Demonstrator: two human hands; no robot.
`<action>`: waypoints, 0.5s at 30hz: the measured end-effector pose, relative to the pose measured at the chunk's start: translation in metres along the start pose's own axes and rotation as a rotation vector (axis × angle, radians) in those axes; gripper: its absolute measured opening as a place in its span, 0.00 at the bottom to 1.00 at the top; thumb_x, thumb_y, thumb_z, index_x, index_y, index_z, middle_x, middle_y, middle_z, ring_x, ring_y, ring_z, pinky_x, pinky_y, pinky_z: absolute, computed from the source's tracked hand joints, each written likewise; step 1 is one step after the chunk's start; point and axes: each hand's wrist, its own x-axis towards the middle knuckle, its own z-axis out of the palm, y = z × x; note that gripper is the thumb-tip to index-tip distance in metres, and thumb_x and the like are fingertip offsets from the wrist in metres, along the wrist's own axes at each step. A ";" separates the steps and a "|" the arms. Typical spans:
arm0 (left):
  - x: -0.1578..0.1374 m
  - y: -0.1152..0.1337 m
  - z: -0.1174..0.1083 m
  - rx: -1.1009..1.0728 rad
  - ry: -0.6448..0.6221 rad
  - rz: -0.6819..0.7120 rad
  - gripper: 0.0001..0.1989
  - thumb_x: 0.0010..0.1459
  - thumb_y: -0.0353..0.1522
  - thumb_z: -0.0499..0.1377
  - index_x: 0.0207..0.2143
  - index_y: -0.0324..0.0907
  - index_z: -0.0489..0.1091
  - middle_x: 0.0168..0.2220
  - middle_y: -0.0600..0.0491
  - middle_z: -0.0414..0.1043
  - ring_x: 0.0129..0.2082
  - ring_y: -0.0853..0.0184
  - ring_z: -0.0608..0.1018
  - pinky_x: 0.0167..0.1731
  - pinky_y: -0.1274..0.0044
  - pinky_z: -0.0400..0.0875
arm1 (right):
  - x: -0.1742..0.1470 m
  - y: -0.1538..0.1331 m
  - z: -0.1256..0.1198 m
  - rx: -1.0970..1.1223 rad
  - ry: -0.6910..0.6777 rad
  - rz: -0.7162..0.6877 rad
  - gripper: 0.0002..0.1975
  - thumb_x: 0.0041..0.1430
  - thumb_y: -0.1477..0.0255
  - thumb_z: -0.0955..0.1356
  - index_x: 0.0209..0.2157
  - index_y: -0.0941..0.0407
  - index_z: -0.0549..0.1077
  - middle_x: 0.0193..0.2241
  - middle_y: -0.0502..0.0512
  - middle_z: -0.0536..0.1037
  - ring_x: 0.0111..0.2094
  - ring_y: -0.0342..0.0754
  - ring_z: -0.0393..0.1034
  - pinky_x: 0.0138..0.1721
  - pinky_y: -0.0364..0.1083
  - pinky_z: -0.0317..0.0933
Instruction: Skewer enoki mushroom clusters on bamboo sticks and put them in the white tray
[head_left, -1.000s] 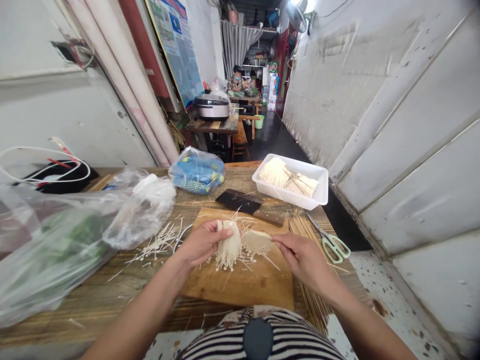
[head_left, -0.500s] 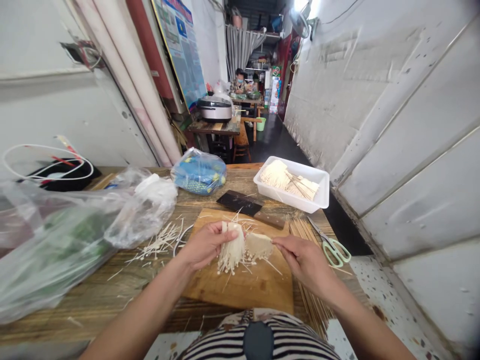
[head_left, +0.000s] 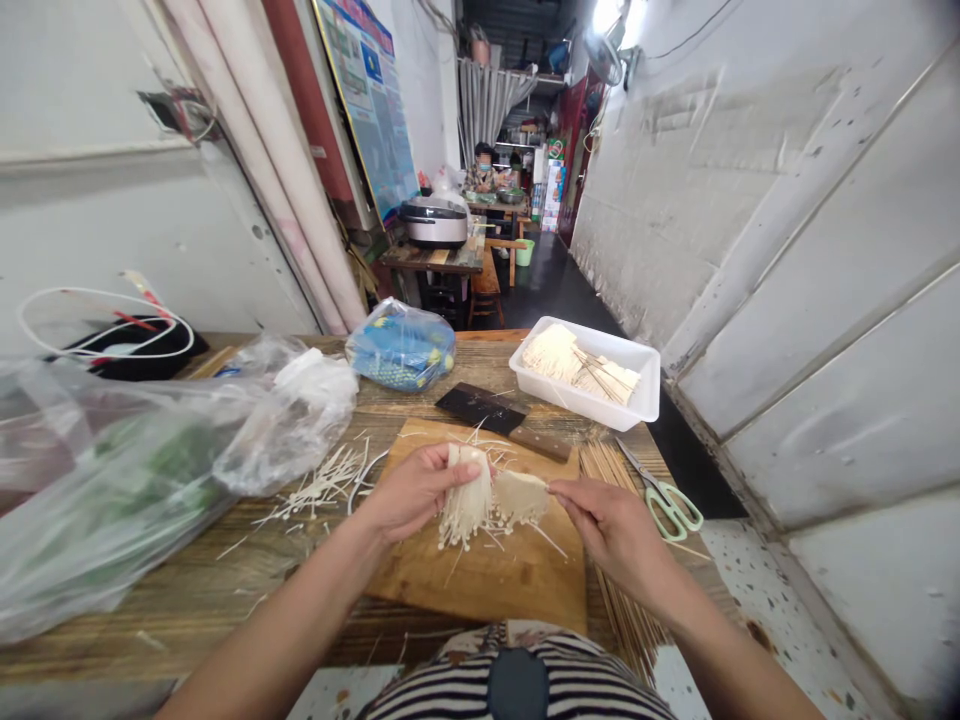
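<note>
My left hand point(head_left: 420, 490) is closed on a flat bunch of enoki mushrooms point(head_left: 469, 500), its thin stems and caps hanging down over the wooden cutting board point(head_left: 480, 580). Right beside it hangs a second enoki bunch point(head_left: 523, 497), spread like a fan. My right hand point(head_left: 600, 510) pinches at that bunch's right edge, on what looks like the end of a bamboo skewer; most of its length is hidden by mushrooms and fingers. Loose enoki stems point(head_left: 487, 540) lie on the board beneath. Beyond my hands rests a cleaver point(head_left: 480, 407) with a wooden handle.
A white plastic tray point(head_left: 649, 395) holds skewered enoki. Bamboo skewers point(head_left: 622, 600) and green-handled scissors point(head_left: 667, 500) lie right of the board. On the left are scattered enoki point(head_left: 322, 485), a clear bag of greens point(head_left: 135, 480) and a blue packet point(head_left: 401, 345). A person point(head_left: 486, 170) sits far back.
Both hands and the enoki keep nearly the same pose over the board. The whole view has shifted very slightly.
</note>
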 end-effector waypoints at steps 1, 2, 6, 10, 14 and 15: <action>0.000 0.000 0.000 -0.001 -0.002 0.002 0.15 0.41 0.34 0.70 0.30 0.35 0.73 0.26 0.51 0.76 0.24 0.70 0.76 0.28 0.78 0.72 | 0.000 0.000 0.000 -0.002 -0.003 -0.002 0.14 0.64 0.74 0.60 0.43 0.54 0.76 0.38 0.55 0.81 0.37 0.47 0.76 0.39 0.46 0.68; 0.000 -0.001 0.000 -0.001 -0.004 0.005 0.15 0.41 0.34 0.70 0.30 0.35 0.73 0.26 0.51 0.76 0.24 0.70 0.76 0.28 0.78 0.72 | 0.000 0.000 -0.001 -0.004 -0.007 -0.005 0.14 0.64 0.74 0.60 0.43 0.54 0.76 0.38 0.55 0.81 0.37 0.47 0.76 0.39 0.46 0.68; -0.001 -0.001 0.000 0.020 -0.032 0.006 0.15 0.42 0.35 0.70 0.30 0.35 0.74 0.26 0.51 0.77 0.24 0.70 0.75 0.28 0.78 0.71 | 0.000 0.000 -0.001 -0.012 -0.013 -0.007 0.14 0.64 0.74 0.60 0.43 0.55 0.75 0.37 0.54 0.81 0.36 0.47 0.76 0.37 0.45 0.68; -0.001 0.001 0.001 0.049 -0.030 0.021 0.15 0.42 0.36 0.70 0.30 0.35 0.75 0.26 0.51 0.77 0.24 0.70 0.75 0.27 0.78 0.70 | -0.001 -0.001 -0.002 -0.021 -0.011 -0.011 0.14 0.64 0.74 0.59 0.43 0.55 0.75 0.38 0.54 0.81 0.36 0.48 0.76 0.37 0.46 0.68; -0.002 0.001 0.003 0.082 -0.028 0.047 0.14 0.41 0.37 0.70 0.29 0.36 0.75 0.25 0.52 0.76 0.23 0.70 0.74 0.26 0.79 0.68 | -0.001 -0.003 -0.003 -0.034 -0.004 -0.016 0.14 0.64 0.74 0.59 0.43 0.56 0.75 0.38 0.55 0.81 0.37 0.48 0.76 0.38 0.46 0.69; -0.002 0.002 0.003 0.091 -0.032 0.053 0.14 0.41 0.37 0.70 0.28 0.36 0.75 0.25 0.52 0.76 0.23 0.71 0.74 0.26 0.80 0.68 | -0.001 -0.003 -0.003 -0.039 -0.004 -0.016 0.14 0.64 0.74 0.59 0.43 0.56 0.75 0.38 0.55 0.81 0.37 0.48 0.76 0.39 0.47 0.69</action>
